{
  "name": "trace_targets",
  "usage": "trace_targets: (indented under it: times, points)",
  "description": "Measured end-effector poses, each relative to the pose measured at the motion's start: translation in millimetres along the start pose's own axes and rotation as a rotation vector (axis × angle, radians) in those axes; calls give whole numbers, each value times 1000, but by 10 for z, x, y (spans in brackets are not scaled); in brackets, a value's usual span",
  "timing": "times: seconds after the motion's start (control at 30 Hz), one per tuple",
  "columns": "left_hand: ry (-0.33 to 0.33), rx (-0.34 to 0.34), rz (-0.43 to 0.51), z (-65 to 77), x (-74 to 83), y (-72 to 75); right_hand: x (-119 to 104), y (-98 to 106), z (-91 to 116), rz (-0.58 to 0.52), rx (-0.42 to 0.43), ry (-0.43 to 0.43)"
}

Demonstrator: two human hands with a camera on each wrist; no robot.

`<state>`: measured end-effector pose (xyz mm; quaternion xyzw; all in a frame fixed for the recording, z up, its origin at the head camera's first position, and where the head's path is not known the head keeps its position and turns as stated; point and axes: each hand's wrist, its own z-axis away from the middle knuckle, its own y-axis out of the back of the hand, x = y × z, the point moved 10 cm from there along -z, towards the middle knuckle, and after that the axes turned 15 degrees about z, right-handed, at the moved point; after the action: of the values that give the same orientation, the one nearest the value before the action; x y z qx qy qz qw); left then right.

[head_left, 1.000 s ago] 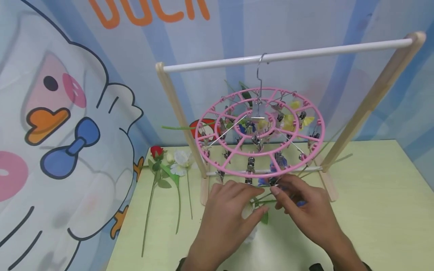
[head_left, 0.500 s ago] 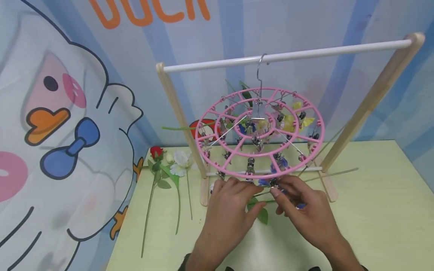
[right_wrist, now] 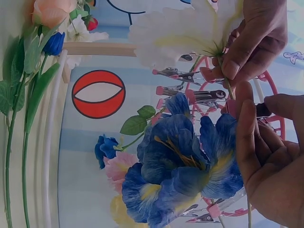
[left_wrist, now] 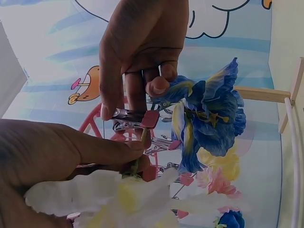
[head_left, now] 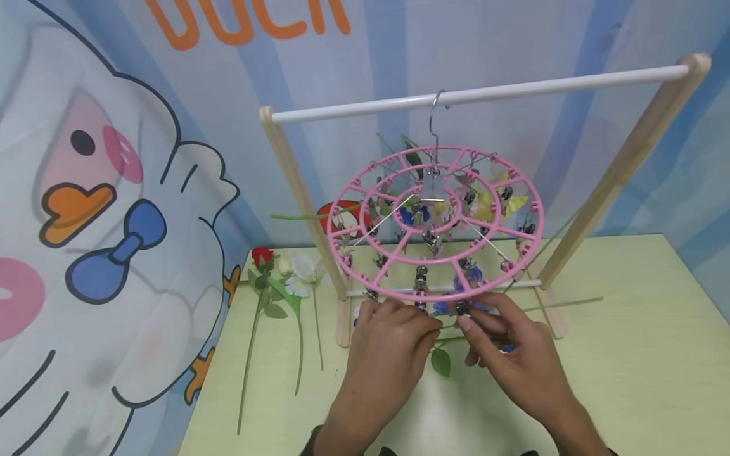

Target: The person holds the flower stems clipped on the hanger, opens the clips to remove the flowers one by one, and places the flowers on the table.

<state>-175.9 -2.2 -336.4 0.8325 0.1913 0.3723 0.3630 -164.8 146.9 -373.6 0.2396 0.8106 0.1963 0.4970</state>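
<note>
In the head view my left hand (head_left: 384,361) and right hand (head_left: 519,361) meet under the front rim of a pink round clip hanger (head_left: 399,292). My left hand pinches the stem of a white artificial flower (right_wrist: 185,33) just behind its bloom. The bloom is hidden behind the hand in the head view. My right thumb and fingers pinch a metal clip (left_wrist: 135,117) with pink tips, and the flower's stem (left_wrist: 144,137) runs at those tips. A blue artificial flower (right_wrist: 175,161) hangs close beside my right hand.
The hanger hooks over the white bar (head_left: 365,107) of a wooden stand. Yellow flowers (head_left: 487,206) and several clips hang from it. A red rose (head_left: 263,256) and a white flower (head_left: 307,269) lie with other stems on the table's left (head_left: 217,392).
My left thumb and fingers have closed together on the stem, and the white bloom has gone from sight in the head view. My right hand stays at the clip.
</note>
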Motion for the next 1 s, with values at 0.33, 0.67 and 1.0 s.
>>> trace_targets:
  times: [0.33,0.67,1.0]
  points:
    - [-39,-27,-69,-10,25,-84,82,53,-22,-62,-15,9]
    - [-71,-43,-126,20,26,-175,90,49,5,-257,82,72]
    - [-45,-128,-153,74,-23,-249,141,71,-6,-270,97,55]
